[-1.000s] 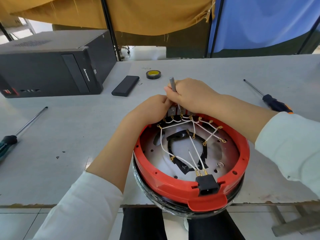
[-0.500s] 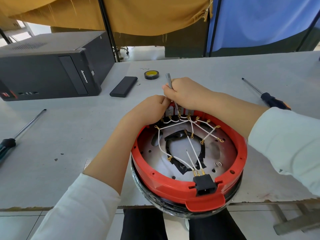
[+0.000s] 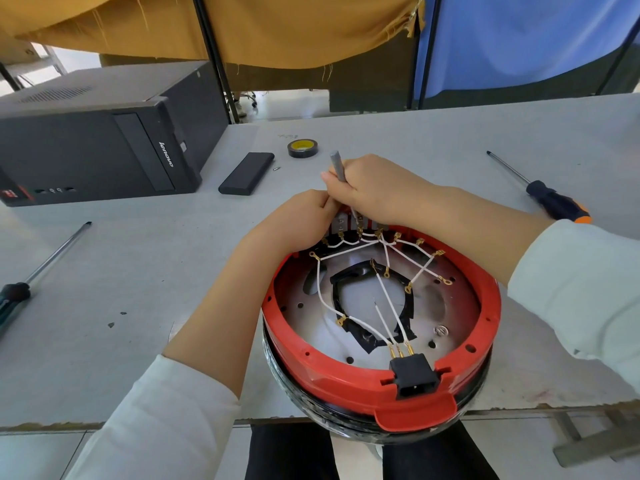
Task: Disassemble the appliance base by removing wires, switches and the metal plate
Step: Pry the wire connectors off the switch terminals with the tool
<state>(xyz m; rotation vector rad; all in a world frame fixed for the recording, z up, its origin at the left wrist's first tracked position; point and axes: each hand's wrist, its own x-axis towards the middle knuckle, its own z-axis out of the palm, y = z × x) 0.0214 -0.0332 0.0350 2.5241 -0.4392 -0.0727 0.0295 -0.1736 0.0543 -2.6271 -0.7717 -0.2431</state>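
Your right hand (image 3: 377,192) grips a grey tool (image 3: 336,165), shaft angled down-right into the switches (image 3: 349,221) at the appliance base's (image 3: 381,379) far rim, frame centre. Your left hand (image 3: 304,216), fingers curled, pinches there just left.

We wear pale, off-white long sleeves (image 3: 166,417) pushed up the forearms, bare hands (image 3: 301,220), and dark trousers (image 3: 291,452).
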